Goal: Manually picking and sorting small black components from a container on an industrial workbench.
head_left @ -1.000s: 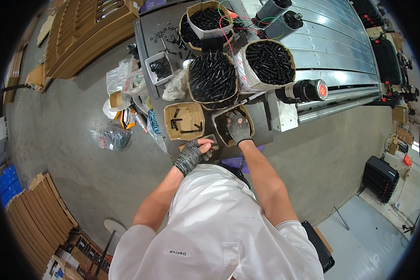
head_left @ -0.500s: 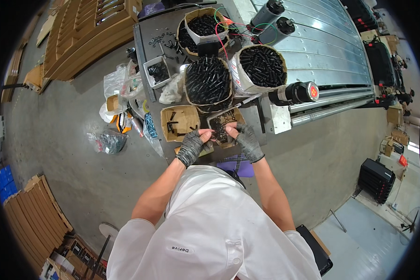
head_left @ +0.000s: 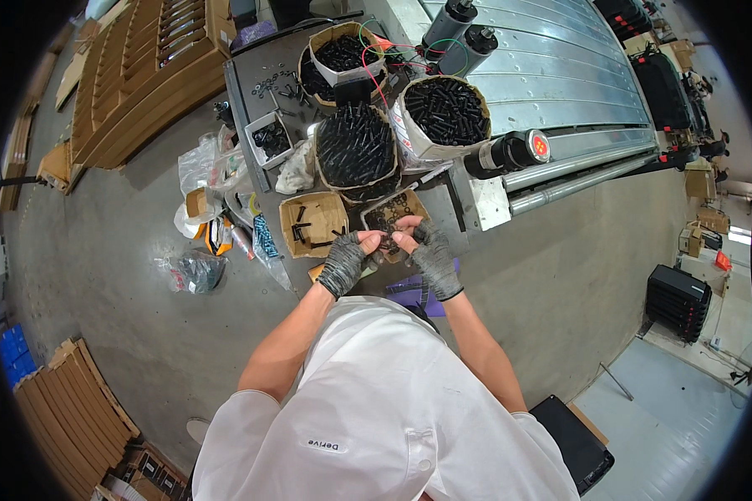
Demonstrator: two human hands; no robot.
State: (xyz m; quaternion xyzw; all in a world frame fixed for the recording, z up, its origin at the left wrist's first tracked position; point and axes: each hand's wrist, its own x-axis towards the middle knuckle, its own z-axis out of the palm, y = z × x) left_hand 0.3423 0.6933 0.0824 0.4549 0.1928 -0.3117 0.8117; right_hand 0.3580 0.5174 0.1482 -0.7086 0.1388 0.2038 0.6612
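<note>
My left hand (head_left: 344, 260), in a grey fingerless glove, has thumb and forefinger pinched together in front of my body. My right hand (head_left: 430, 257), gloved alike, is closed too, its thumb and fingertips almost meeting the left ones. Whatever lies between the fingertips is too small to make out. Just beyond the hands is a shallow cardboard tray (head_left: 415, 203) of small dark rings like washers, partly hidden by my right fingers. Beside my left hand, an open cardboard box (head_left: 318, 209) holds several black bolts (head_left: 301, 231). A pale L-shaped rod (head_left: 386, 200) lies along the tray.
Behind these stand large containers heaped with black cylindrical parts (head_left: 357, 146). A white box (head_left: 288, 150) of dark pieces sits at the left. Black motor-like cylinders (head_left: 510, 154) and a metal roller conveyor (head_left: 551, 75) are at the right. Plastic bags (head_left: 200, 271) lie left of the table.
My right hand has moved left from over the tray of rings to my left hand, bringing the fingertips together. The view has shifted slightly.
</note>
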